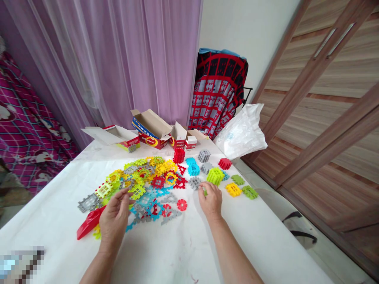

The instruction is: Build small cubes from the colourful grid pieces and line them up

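My right hand [211, 199] is closed with its fingertips on a small green piece [205, 192], mostly hidden by the fingers. Just beyond it lies a grey stack of notched plastic building pieces [194, 182], and a lime-green stack [215, 176] stands behind. Loosely curled and seemingly holding nothing, my left hand [115, 213] hovers at the near left side of a mixed pile of interlocking plastic pieces [145, 199]. A long red plastic part [90, 223] lies beside that wrist. A red round piece [182, 204] rests between the two hands.
Sorted stacks sit on the right: blue [193, 169], red [225, 163], yellow [233, 189] and green [250, 192]. Opened cardboard boxes [154, 142] line the back of the white-covered table [166, 256]. A white plastic bag [241, 134] stands at the back right edge.
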Tool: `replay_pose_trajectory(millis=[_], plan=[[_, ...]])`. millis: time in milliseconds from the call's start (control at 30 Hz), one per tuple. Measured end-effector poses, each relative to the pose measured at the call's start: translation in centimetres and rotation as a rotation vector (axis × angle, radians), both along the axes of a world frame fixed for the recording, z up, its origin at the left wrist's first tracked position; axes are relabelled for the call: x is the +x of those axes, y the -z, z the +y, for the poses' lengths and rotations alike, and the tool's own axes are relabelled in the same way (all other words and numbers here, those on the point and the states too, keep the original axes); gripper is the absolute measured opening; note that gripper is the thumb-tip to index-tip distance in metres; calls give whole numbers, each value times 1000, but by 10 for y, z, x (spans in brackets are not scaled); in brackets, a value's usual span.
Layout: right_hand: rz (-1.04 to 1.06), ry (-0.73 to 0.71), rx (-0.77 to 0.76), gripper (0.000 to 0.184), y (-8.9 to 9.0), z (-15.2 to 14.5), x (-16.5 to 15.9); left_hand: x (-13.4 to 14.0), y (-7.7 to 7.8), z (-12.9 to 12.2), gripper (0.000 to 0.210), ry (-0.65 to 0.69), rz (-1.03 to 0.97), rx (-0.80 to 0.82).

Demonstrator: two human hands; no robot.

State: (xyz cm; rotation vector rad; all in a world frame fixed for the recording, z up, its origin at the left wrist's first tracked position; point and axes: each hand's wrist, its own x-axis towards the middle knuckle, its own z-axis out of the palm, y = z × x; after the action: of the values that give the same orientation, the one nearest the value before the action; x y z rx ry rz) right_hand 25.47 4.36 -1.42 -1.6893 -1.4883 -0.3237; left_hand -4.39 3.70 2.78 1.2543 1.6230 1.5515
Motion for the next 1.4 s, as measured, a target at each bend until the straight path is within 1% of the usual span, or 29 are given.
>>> replay_pose_trajectory(millis=[100,267,367,467,600,667,700,767,800,833,933,1000,1033,1133,1233,1300,1400], plan=[[-12,-54,25,20,2,0,0,-8,2,3,45,-50,25,43],[-53,-131,89,20,6,1,-1,-31,1,11,40,-225,71,70],[-62,-158,93,21,7,1,-3,-39,0,13,39,-286,95,101],[-73,-187,111,20,9,1,-3,-34,-1,9,36,-261,130,135],[-77,-219,138,20,13,3,0,-16,-1,0,30,-108,322,162],[-76,-218,139,20,14,4,1,-16,-4,-1,29,-72,396,168],[-78,-219,145,21,14,4,1,-22,-6,-1,29,-75,435,155],[-94,-226,173,21,14,4,1,-43,-13,3,32,-102,574,62],[-106,-233,191,20,13,3,1,-58,-18,7,34,-115,715,-46],[-120,-241,210,20,13,4,0,-75,-22,11,37,-100,862,-174],[-153,-265,252,19,12,5,-1,-125,-31,24,35,-79,950,-341],[-163,-279,266,19,11,5,-2,-148,-32,32,34,-63,970,-457],[-166,-282,268,19,12,6,-3,-156,-31,36,33,-48,975,-497],[-173,-274,276,20,12,5,-3,-165,-25,44,27,-13,980,-550],[-166,-260,285,20,12,4,-3,-166,-24,48,19,-28,970,-557],[-154,-249,285,20,12,4,-3,-167,-30,48,14,-59,953,-549],[-141,-242,288,20,13,5,-4,-165,-46,44,13,-135,935,-482]])
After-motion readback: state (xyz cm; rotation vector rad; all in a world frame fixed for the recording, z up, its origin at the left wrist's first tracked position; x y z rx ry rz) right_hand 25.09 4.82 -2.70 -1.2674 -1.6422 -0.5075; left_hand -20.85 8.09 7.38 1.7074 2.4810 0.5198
